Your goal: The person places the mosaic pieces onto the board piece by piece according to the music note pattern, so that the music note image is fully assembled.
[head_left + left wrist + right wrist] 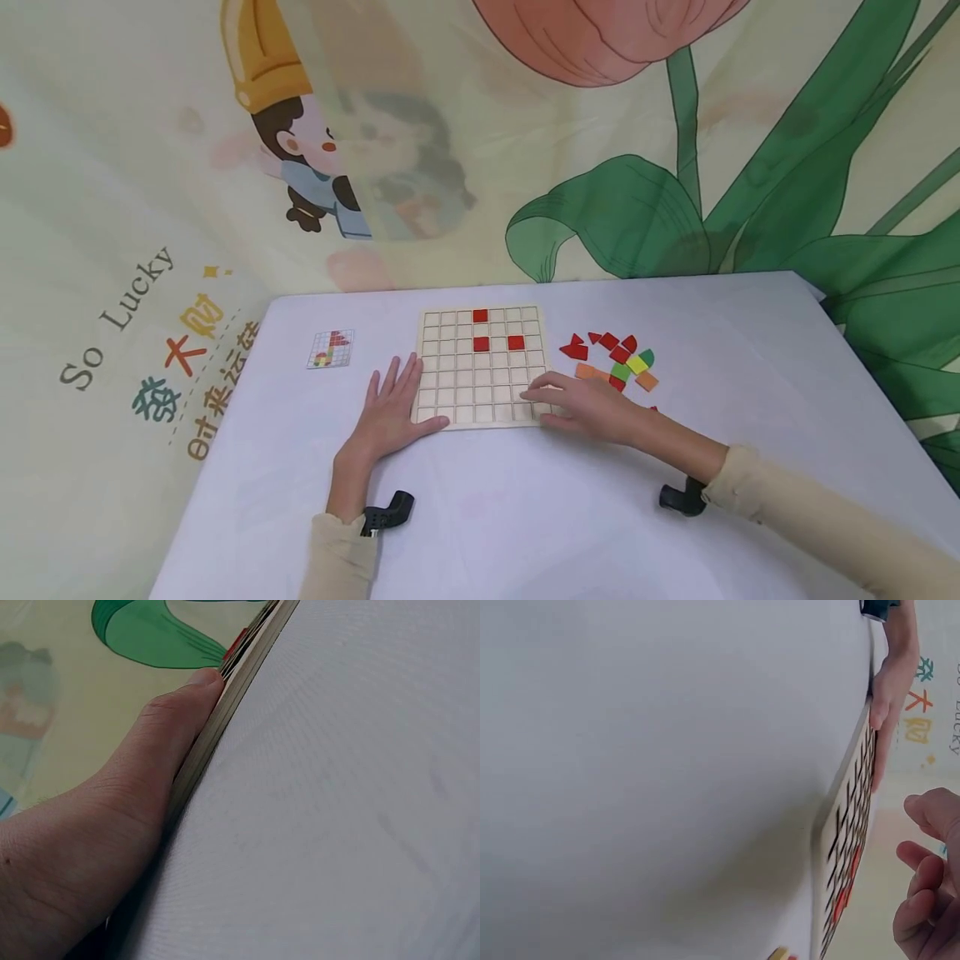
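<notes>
- Cream-cuffed right hand (588,407): its thumb and fingers are standing apart, loosely bent, with nothing showing between them; it is reaching over the near right corner of a pale wooden grid board (465,379), and I cannot tell whether it is touching.
- Left hand (390,417): it is holding nothing; its fingers are lying straight and spread by the board's left side while its thumb is resting along the near edge, seemingly steadying it.
- The board is lying flat between both hands, a thin squarish slab, its darker lines dividing it into small square cells. Three flat red square tiles (481,344) are sitting in separate cells toward the far side.
- Judging the step: tiles are apparently being set into cells, and the right hand is seemingly between placements. The next move would be calling for a light pinch on one thin piece, then careful squaring to a cell.
- Right of the board, a loose scatter of red, green, yellow and orange flat pieces (637,364) is lying, straight-sided and curved, partly hidden by the right hand.
- Beyond the left hand, a small white card printed with a coloured grid (331,349) is lying apart.
- Smooth white cloth (525,517) is covering the table.
</notes>
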`<state>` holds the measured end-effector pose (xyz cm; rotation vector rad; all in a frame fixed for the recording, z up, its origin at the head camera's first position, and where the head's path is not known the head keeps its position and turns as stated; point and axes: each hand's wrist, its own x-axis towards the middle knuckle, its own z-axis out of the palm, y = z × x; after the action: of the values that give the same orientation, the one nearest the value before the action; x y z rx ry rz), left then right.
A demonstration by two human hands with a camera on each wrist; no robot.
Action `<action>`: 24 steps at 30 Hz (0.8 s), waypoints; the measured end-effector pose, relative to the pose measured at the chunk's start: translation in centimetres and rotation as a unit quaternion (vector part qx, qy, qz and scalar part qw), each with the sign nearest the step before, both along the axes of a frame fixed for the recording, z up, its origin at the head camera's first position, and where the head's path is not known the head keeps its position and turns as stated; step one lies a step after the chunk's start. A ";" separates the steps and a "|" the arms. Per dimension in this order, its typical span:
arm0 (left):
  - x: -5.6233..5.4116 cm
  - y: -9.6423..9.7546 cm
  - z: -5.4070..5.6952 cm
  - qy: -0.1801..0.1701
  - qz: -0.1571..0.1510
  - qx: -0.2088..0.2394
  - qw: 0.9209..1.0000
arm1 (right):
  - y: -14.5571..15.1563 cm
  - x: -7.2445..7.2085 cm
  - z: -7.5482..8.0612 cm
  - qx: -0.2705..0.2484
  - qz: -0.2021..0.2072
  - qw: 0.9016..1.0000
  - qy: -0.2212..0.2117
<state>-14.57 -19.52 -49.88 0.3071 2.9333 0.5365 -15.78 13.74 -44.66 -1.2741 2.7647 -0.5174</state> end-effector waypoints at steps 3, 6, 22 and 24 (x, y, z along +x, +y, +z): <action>0.0 -0.1 -0.1 -0.002 -0.001 -0.002 1.000 | 1.8 1.3 -0.4 -0.002 -0.021 1.000 0.009; 0.0 -0.1 -0.1 0.002 -0.002 -0.001 1.000 | 3.4 2.0 -0.8 -0.002 -0.047 0.999 0.015; 0.1 -0.1 -0.1 -0.003 0.000 -0.004 1.000 | 10.1 2.8 -0.8 -0.035 -0.179 0.982 0.054; 0.0 0.0 -0.1 -0.002 0.000 -0.005 1.000 | 10.8 2.8 -0.9 -0.032 -0.199 0.978 0.056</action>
<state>-14.53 -19.57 -49.97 0.3049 2.9306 0.5230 -13.02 24.52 -45.53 -0.7758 3.1375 -0.5738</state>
